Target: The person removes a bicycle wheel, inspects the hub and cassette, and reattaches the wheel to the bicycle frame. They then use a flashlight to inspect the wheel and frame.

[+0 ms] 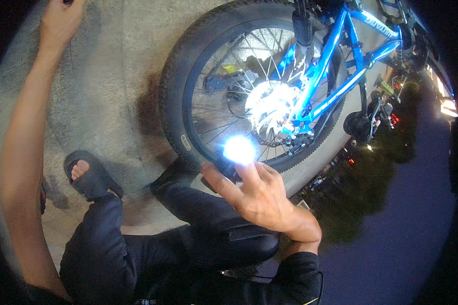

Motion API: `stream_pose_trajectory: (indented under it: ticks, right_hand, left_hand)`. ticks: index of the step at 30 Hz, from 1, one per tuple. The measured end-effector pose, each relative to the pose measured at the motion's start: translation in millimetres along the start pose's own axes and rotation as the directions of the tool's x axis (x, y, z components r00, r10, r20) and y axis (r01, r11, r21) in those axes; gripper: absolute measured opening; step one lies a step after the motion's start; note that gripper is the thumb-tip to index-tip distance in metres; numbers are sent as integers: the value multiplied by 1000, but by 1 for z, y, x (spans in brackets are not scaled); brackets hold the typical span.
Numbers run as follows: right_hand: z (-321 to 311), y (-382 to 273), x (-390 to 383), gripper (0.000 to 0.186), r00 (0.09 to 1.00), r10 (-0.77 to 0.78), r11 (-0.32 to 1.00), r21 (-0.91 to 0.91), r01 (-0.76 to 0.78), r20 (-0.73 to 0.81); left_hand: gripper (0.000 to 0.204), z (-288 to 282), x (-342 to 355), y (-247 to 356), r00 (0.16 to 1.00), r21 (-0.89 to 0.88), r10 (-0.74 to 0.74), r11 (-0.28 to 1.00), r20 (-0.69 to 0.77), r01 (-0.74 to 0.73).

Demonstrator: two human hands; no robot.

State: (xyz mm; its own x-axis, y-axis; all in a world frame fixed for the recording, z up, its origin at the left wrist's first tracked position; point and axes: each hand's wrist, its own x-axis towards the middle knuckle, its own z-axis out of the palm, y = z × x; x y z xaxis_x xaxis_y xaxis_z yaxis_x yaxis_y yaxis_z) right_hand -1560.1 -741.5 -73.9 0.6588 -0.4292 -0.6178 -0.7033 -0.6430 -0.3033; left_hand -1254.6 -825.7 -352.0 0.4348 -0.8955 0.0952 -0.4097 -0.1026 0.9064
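My right hand (262,195) is closed round a small dark flashlight, its lit end (239,150) glaring white just in front of the lower part of a bicycle wheel (191,114). The glare hides most of the flashlight's body. Behind it, the wheel's hub and a round toothed metal part (272,107) are washed out by the light. Blue frame tubes (336,96) run from the hub up to the right. My left hand (61,23) reaches far out at the upper left, fingers curled and partly cut off by the picture's edge. A bit of something dark shows at them.
Concrete ground (112,66) lies left of the bicycle. My bent legs in dark trousers (163,254) fill the lower part, with one foot in a black slide sandal (89,175). More parked vehicles (376,114), dark trees (361,198) and bright lamps (448,108) show at the right.
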Motion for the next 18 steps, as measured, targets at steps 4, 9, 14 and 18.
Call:
stream_pose_trajectory:
  ticks: [4, 9, 14, 18]
  right_hand:
    - [0, 4, 1, 46, 992, 86, 996, 16, -88, 90]
    - [-10, 6, 11, 51, 980, 90, 993, 62, -103, 177]
    - [-9, 6, 12, 50, 953, 206, 973, 60, -224, 224]
    - [-8, 8, 19, 51, 965, 126, 987, 67, -145, 232]
  left_hand:
    - [38, 22, -6, -78, 992, -161, -125, 979, -5, 122]
    - [41, -37, 13, -330, 953, -807, -297, 549, 56, 218]
    - [42, 39, -11, -156, 970, -300, -239, 930, -53, 212]
    - [43, 24, -13, -78, 985, -89, -126, 989, -122, 115]
